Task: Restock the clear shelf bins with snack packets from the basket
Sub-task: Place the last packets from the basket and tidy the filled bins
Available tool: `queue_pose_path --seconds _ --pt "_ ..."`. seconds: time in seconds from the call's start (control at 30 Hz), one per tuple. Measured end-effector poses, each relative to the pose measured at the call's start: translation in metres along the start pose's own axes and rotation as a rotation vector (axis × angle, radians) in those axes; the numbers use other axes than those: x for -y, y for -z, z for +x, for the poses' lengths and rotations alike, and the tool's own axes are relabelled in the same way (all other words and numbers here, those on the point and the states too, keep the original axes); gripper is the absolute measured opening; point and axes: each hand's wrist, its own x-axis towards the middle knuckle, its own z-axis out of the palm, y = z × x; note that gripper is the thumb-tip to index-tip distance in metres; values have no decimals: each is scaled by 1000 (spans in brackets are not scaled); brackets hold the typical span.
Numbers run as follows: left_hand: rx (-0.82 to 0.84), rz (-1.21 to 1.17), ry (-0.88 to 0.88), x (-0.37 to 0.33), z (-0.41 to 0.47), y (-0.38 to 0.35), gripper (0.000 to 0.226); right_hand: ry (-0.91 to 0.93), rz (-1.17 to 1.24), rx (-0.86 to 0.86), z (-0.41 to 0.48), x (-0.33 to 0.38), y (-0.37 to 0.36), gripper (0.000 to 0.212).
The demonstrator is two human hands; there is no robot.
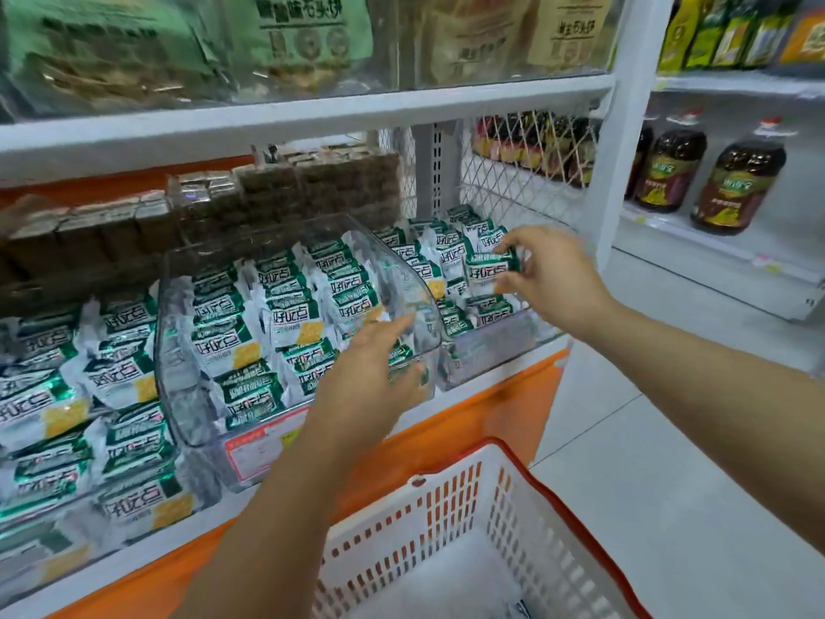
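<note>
Clear shelf bins hold green-and-white snack packets. My right hand (547, 272) pinches one packet (489, 268) over the rightmost bin (486, 350), just above the packets stacked there. My left hand (370, 377) reaches against the front corner of the middle bin (187, 350), fingers curled round a packet (404, 355) at its rim. The white basket (527, 498) with a red rim sits below my arms; its visible floor looks almost bare.
Brown wrapped blocks (285, 189) fill the bins behind. Large bagged goods (303, 33) lie on the shelf above. A white upright post (620, 127) and mesh panel border the right bin. Oil bottles (736, 180) stand on the neighbouring shelf. Pale floor tiles lie to the right.
</note>
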Motion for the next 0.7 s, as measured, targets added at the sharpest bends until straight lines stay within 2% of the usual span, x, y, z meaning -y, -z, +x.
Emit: queue_pose_path --seconds 0.13,0.23,0.37,0.43,0.57,0.63,0.7 --pt "-17 306 -98 2 2 -10 55 -130 2 111 42 -15 -29 27" --pt "-59 391 -146 5 6 -20 53 -167 21 197 67 -18 -47 29" --pt "-64 394 -153 11 7 -22 53 -176 -127 240 79 -13 -72 50" --pt "-63 408 -154 9 7 -21 53 -132 -153 204 75 -14 -79 49" --pt "-56 429 -145 10 6 -24 52 -17 -276 432 65 -20 -76 66" --pt "-144 395 -179 13 6 -29 48 -15 -226 459 55 -18 -65 70" --pt "-317 293 -262 17 1 -39 39 18 -120 320 37 -13 -52 61"
